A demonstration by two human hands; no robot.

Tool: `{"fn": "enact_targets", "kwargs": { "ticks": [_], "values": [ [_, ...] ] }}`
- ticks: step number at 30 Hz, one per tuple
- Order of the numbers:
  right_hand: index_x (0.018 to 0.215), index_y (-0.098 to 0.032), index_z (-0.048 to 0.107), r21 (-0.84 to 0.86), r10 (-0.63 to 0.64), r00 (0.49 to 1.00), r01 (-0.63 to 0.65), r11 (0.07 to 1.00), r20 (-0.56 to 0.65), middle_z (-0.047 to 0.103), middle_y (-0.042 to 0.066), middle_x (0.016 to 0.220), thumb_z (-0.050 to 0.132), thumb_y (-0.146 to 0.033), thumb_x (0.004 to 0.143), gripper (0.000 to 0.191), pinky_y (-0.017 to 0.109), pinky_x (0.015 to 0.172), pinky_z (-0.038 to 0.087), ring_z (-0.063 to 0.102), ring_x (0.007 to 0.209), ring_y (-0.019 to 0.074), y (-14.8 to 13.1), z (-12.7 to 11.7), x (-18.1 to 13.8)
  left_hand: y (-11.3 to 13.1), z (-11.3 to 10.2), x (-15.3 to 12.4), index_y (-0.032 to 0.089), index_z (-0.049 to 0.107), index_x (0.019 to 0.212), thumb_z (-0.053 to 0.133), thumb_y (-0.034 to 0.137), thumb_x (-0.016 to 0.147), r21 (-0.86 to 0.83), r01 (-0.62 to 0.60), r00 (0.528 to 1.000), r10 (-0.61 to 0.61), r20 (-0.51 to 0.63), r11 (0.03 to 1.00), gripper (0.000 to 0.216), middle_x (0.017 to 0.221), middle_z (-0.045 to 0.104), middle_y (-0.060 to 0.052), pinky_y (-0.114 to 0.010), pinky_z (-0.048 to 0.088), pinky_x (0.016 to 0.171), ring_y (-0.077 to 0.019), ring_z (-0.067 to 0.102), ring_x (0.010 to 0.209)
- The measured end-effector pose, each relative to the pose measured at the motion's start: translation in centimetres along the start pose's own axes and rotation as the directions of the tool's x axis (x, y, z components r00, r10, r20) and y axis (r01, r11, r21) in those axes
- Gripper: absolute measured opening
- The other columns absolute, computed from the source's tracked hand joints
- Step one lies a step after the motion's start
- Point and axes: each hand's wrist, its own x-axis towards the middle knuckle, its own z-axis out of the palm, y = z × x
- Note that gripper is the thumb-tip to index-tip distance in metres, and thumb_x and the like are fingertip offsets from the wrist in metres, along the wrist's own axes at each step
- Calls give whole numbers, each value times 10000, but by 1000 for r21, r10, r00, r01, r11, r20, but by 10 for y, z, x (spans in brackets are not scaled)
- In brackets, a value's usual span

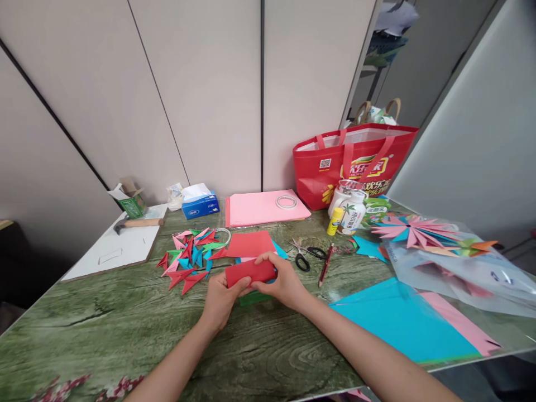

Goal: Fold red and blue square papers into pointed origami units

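Between my two hands is a piece of red paper (250, 272), folded into a narrow rectangle and raised a little over the table. My left hand (221, 298) pinches its left end, thumb on the near face. At the right end, my right hand (285, 282) grips it with the fingers over the top edge and the thumb below. Just behind lies a flat red sheet (251, 244), with blue paper showing at its right. A strip of green paper (255, 297) shows under my hands. To the left is a pile of folded paper pieces (195, 254) in red, pink, blue and green.
Scissors (304, 259) and a pencil (326, 265) lie to the right. Behind them stand a yellow glue stick (334, 221), a white bottle (352, 212) and a red bag (318, 181). Blue sheets (406, 324) lie near right; a hammer (140, 223) and tissue box (201, 205) sit back left.
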Motion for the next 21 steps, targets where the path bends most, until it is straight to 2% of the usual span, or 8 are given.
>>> {"fn": "enact_targets", "kwargs": {
  "ticks": [4, 9, 14, 18, 21],
  "values": [
    [824, -202, 499, 9, 19, 1000, -19, 1000, -3, 563, -15, 777, 607, -138, 560, 293, 244, 640, 399, 517, 699, 155, -2, 2, 0, -2, 1, -1, 116, 681, 761, 751, 211, 537, 3, -18, 1000, 18, 5, 1000, 252, 737, 712, -42, -336, 536, 705, -187, 652, 680],
    [849, -206, 500, 102, 9, 1000, -9, 995, 2, 565, 0, 844, 617, -136, 582, 300, 255, 684, 414, 531, 772, 169, -3, 0, 1, -1, 1, 0, 125, 687, 755, 756, 214, 529, -1, -49, 999, 49, -9, 999, 253, 736, 714, -38, -336, 534, 710, -192, 653, 689],
    [1085, -233, 383, 367, 143, 990, -139, 920, 18, 588, -2, 824, 699, -204, 566, 609, 249, 617, 461, 576, 715, 159, 3, 3, 3, 0, -1, 1, 124, 682, 785, 734, 199, 569, -7, -90, 996, 90, 15, 996, 234, 770, 714, -45, -362, 524, 742, -207, 652, 743],
    [915, -189, 519, 269, 184, 982, -188, 945, 39, 584, -12, 735, 736, -232, 526, 448, 242, 566, 452, 559, 646, 145, 5, 1, 5, -1, -2, 1, 123, 677, 784, 727, 187, 583, -10, -76, 997, 76, 25, 997, 216, 764, 712, -40, -355, 536, 711, -200, 653, 718],
    [800, -166, 549, 305, 241, 964, -265, 915, 113, 562, -32, 644, 745, -282, 509, 370, 235, 489, 440, 523, 526, 116, 3, -2, 6, -1, -2, 1, 123, 672, 800, 715, 192, 603, 1, -64, 997, 63, 53, 998, 213, 762, 711, -40, -366, 542, 690, -200, 653, 698]
  ]
}}
